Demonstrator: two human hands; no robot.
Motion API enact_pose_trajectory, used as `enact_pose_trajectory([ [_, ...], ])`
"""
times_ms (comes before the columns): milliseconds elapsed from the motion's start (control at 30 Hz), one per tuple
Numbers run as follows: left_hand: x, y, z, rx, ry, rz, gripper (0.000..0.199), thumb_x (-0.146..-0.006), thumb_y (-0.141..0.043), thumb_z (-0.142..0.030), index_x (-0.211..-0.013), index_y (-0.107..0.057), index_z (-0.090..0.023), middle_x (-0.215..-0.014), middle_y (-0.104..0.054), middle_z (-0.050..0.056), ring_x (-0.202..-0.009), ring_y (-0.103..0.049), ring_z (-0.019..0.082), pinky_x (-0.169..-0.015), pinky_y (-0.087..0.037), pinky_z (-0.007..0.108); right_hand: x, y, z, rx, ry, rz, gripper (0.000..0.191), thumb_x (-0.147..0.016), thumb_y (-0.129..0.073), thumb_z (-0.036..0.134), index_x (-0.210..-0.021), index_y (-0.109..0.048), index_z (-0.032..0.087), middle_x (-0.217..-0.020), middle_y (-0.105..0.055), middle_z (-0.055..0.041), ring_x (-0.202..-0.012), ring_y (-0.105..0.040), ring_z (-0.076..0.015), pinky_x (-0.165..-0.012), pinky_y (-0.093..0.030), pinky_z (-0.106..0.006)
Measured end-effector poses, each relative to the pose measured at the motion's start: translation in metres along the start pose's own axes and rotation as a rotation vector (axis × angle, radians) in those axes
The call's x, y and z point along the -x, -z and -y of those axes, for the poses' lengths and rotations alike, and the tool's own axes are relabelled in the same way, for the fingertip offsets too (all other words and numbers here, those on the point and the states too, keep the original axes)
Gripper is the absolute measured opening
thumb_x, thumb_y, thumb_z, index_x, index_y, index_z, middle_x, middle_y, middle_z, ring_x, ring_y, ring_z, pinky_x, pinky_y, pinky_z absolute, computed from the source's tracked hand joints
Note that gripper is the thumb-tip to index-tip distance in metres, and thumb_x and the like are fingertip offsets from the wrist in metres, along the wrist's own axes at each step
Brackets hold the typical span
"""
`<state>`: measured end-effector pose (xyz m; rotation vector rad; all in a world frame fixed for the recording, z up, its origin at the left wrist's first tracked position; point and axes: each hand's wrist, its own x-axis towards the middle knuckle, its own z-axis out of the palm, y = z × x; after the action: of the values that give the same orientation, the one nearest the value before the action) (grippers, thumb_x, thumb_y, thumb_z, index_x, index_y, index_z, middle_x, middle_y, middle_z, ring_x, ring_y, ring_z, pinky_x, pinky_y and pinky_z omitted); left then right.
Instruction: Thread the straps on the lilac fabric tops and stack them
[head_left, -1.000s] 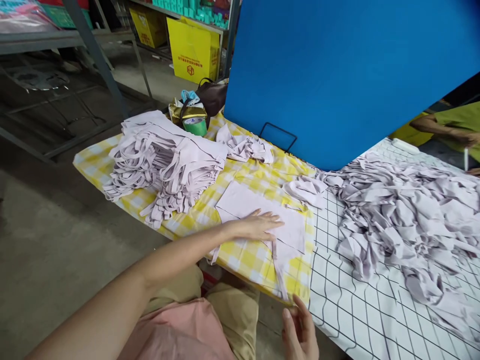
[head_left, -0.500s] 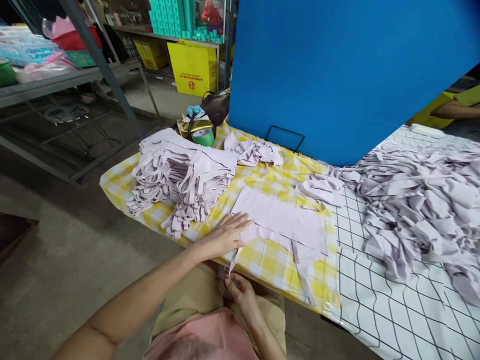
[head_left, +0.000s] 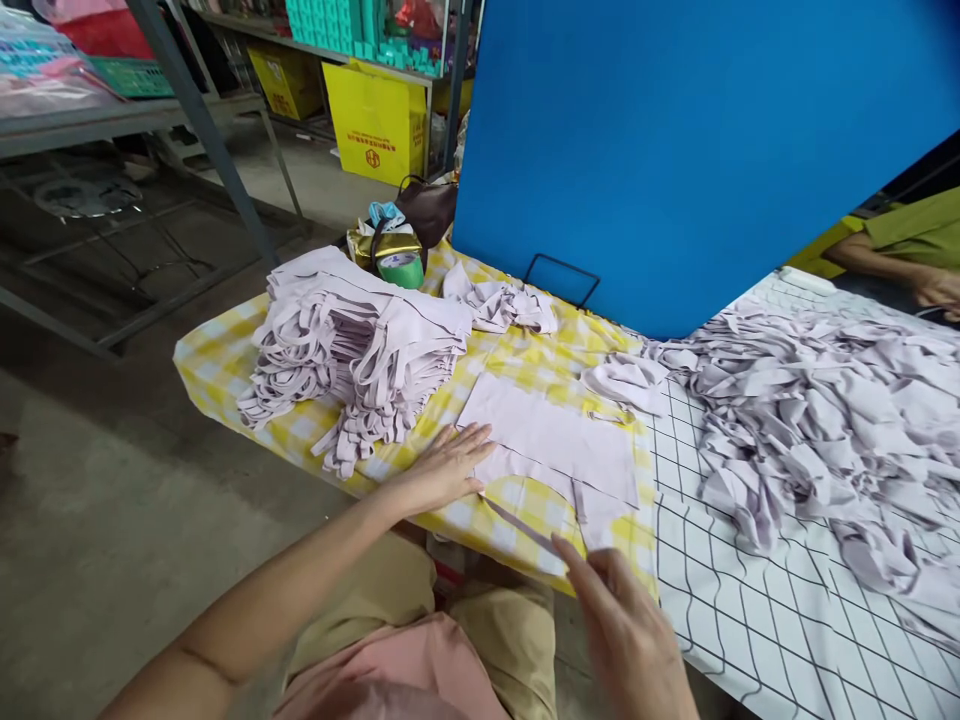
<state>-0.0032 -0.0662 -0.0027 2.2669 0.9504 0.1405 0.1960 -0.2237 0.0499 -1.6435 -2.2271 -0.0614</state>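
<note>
A pale lilac camisole (head_left: 551, 435) with thin straps lies spread out on the yellow checked cloth. Its near-left corner is under my left hand (head_left: 446, 468), which rests flat with the fingers stretched out. From beside that hand a narrow strap (head_left: 521, 527) runs slantwise to my right hand (head_left: 622, 620), whose fingertips pinch its end. The camisole's other strap is partly covered by my right hand. To the left, close to my left hand, a thick stack of matching camisoles (head_left: 360, 320) sits with the straps hanging toward me.
A big heap of lilac cloth pieces (head_left: 825, 420) covers the white grid-patterned table (head_left: 739, 600) on the right. Behind the work stands a blue board (head_left: 660, 150) with a black wire stand (head_left: 562, 275). Green tape (head_left: 401, 268) lies beyond the stack. Another person's arm (head_left: 892, 265) shows far right.
My right hand has moved from the table's front edge to the right, drawing the strap from hanging down to stretched sideways. My left hand stays in place. The other person's hand has come into view.
</note>
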Motion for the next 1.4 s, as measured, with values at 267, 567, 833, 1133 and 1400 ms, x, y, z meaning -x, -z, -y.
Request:
enact_pose_trajectory([
  [267,-0.005,0.020,-0.044,0.613,-0.198,0.022,0.036,-0.089,-0.040,-0.024,-0.124,-0.050,-0.021,-0.125,-0.056,0.004,-0.116,-0.049,0.017,-0.105,-0.027,0.034,-0.072,0.027,-0.024,-0.081,0.134,0.099,0.036,-0.092,-0.033,0.016,-0.119,-0.055,0.026,-0.078,-0.055,-0.0046,-0.064,-0.050,-0.0151,-0.058,-0.040,-0.027],
  [567,-0.013,0.026,-0.058,1.193,-0.211,0.072,0.037,-0.080,-0.055,-0.047,-0.069,-0.060,-0.012,-0.058,-0.060,0.002,-0.077,-0.061,0.015,-0.082,-0.044,0.027,-0.099,0.030,-0.057,-0.222,-0.030,0.279,0.029,-0.091,-0.032,0.021,-0.105,-0.057,0.024,-0.085,-0.061,-0.0053,-0.076,-0.058,-0.0175,-0.064,-0.046,-0.029],
  [833,-0.001,0.028,-0.052,1.134,-0.070,0.164,0.041,-0.080,-0.053,-0.052,-0.092,-0.057,-0.013,-0.066,-0.061,0.001,-0.072,-0.057,0.012,-0.078,-0.040,0.026,-0.099,0.020,-0.052,-0.376,-0.162,0.365,0.026,-0.094,-0.028,0.030,-0.091,-0.053,0.022,-0.078,-0.060,-0.0023,-0.066,-0.055,-0.0147,-0.061,-0.043,-0.027],
  [1133,-0.012,0.022,-0.065,1.004,0.022,0.147,0.030,-0.083,-0.048,-0.044,-0.086,-0.052,-0.014,-0.059,-0.058,-0.004,-0.039,-0.035,0.004,-0.045,-0.028,0.019,-0.114,0.021,-0.042,-0.612,-0.123,0.529,0.018,-0.094,-0.028,0.030,-0.086,-0.042,0.023,-0.064,-0.049,0.0041,-0.058,-0.045,-0.0123,-0.056,-0.037,-0.024],
  [1400,-0.010,0.019,-0.065,1.177,0.136,0.026,0.034,-0.077,-0.048,-0.049,-0.075,-0.049,-0.015,-0.041,-0.051,-0.005,-0.034,-0.042,0.008,-0.041,-0.022,0.020,-0.094,-0.018,-0.044,-0.347,-0.093,0.006,0.019,-0.086,-0.041,0.021,-0.105,-0.044,0.020,-0.093,-0.050,-0.0064,-0.080,-0.052,-0.0171,-0.065,-0.046,-0.029],
])
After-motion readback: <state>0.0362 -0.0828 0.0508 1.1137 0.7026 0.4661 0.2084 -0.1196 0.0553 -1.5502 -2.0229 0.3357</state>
